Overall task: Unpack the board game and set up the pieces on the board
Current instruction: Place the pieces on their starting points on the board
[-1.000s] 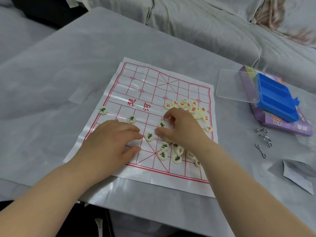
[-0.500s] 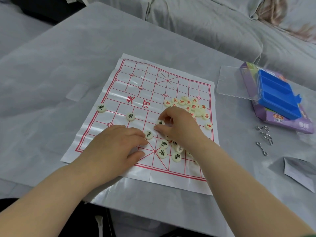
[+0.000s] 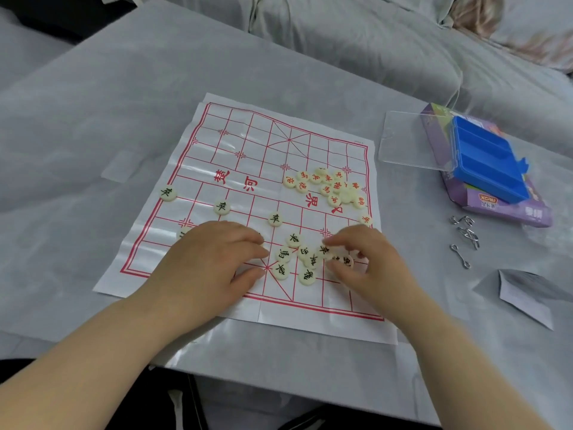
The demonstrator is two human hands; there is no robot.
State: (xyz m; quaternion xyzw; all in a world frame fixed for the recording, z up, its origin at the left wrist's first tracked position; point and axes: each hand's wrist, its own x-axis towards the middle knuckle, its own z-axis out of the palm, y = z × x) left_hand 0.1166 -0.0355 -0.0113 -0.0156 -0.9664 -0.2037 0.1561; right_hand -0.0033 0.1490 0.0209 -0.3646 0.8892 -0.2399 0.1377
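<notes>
A white paper board (image 3: 248, 156) with a red grid lies on the table. Three black-lettered round pieces (image 3: 275, 218) stand in a row across its near half. A heap of red-lettered pieces (image 3: 328, 187) sits at the right, by the river line. A loose cluster of black-lettered pieces (image 3: 297, 259) lies near the front edge. My left hand (image 3: 214, 262) rests flat on the board, fingers straight, just left of that cluster. My right hand (image 3: 359, 259) is curled over the cluster's right side, thumb and forefinger pinching one black-lettered piece (image 3: 324, 251).
To the right of the board are a clear lid (image 3: 409, 141), a blue tray (image 3: 486, 162) on a purple box (image 3: 508, 209), metal wire puzzles (image 3: 465, 237) and a folded paper (image 3: 521, 293). A grey cloth (image 3: 93, 119) covers the table; bedding lies behind.
My right hand left a black-lettered piece standing on the row and drew back towards me, onto the black cluster. My left hand has barely moved.
</notes>
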